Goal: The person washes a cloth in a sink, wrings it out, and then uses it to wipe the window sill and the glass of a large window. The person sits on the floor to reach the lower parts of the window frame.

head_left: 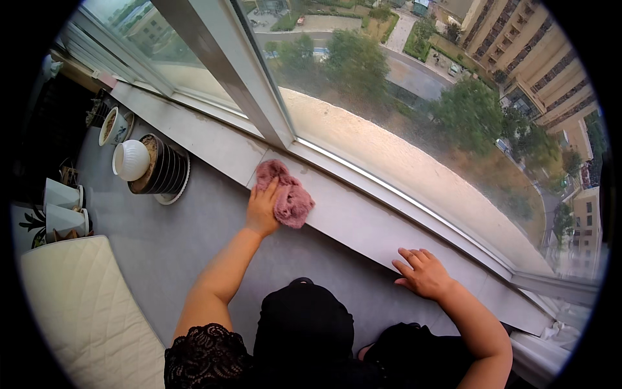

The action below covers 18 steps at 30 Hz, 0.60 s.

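Note:
A crumpled pink cloth (pixel 293 201) lies on the pale window sill (pixel 363 227), partly hanging over its inner edge. My left hand (pixel 264 209) grips it, fingers pressed into the folds from the left side. Further right, my right hand (pixel 422 272) holds nothing; its fingers are apart and rest at the sill's inner edge. Part of the left fingertips is sunk in the cloth and hidden.
Left on the grey floor (pixel 214 227) stand a dark ribbed pot (pixel 170 167) with a white bowl (pixel 131 160) against it, a patterned pot (pixel 114 127) and pale planters (pixel 65 219). A cream quilted pad (pixel 84 298) lies nearer. The window frame (pixel 272 123) borders the sill.

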Motion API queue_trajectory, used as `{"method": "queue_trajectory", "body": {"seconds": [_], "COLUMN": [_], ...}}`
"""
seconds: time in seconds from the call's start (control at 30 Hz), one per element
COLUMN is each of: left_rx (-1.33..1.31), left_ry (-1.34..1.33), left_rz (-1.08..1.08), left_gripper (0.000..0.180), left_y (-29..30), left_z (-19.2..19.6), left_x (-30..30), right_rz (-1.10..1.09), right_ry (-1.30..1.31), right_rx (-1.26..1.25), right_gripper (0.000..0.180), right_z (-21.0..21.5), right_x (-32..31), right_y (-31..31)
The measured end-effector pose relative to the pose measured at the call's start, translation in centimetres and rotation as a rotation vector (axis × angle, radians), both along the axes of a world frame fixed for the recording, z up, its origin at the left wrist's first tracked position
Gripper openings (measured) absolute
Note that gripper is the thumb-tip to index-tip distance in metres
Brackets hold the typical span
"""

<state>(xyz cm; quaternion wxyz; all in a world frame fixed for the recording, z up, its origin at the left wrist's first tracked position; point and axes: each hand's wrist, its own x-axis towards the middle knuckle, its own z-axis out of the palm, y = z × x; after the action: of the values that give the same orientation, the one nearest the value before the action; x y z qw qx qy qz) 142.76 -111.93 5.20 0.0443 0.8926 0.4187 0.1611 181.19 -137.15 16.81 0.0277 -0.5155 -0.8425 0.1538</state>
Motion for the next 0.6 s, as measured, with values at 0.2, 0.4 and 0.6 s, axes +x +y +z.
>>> {"method": "queue_trajectory", "body": {"seconds": [0.2, 0.4, 0.6], "left_rx": [-0.146, -0.079, -0.250], "left_ry": [0.098, -0.025, 0.129], "left_rz": [0.766, -0.089, -1.355], "left_gripper": [0.081, 0.071, 0.049], "left_y": [10.9, -2.3, -12.6], "left_z": [0.4, 0.6, 1.6], "left_x": [-7.3, 7.9, 21.5], "right_rz": [-0.053, -0.041, 0.081], "right_ry": [-0.025, 0.018, -0.022], "right_rx": [-0.015, 0.015, 0.046], "right_gripper": [0.044, 0.042, 0.039], "right_z": [0.0, -0.7, -1.9], "right_x": [0.8, 0.7, 0.2], "right_y": [-0.9, -0.2, 0.6]}}
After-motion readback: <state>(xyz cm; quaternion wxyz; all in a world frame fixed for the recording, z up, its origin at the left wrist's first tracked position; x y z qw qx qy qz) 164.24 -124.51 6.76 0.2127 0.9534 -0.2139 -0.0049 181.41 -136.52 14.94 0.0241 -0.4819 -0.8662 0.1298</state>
